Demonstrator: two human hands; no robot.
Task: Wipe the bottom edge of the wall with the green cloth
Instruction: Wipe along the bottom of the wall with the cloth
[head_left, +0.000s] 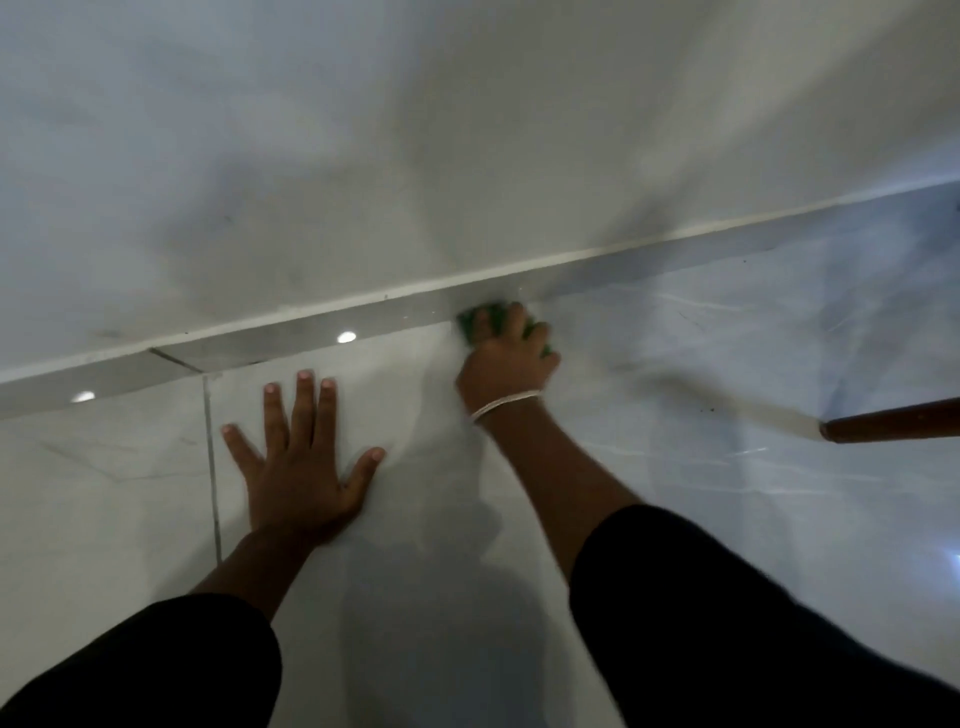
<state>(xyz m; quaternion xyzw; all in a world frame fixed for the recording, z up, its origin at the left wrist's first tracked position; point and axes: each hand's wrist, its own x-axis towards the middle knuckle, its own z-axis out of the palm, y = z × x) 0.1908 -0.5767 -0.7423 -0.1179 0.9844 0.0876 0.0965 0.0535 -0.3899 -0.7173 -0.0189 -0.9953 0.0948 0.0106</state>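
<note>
A grey tiled skirting strip (291, 340) runs along the bottom of the pale wall (363, 156), rising from left to right. My right hand (506, 361) presses a bunched green cloth (470, 319) against that strip near the middle of the view; most of the cloth is hidden under my fingers. A pale band circles that wrist. My left hand (298, 467) lies flat on the floor tile with its fingers spread, a short way in front of the strip and to the left of the cloth.
The glossy pale floor (727, 374) reflects ceiling lights. A brown wooden leg or pole end (883, 423) juts in from the right edge, low over the floor. A tile joint (212, 457) runs beside my left hand.
</note>
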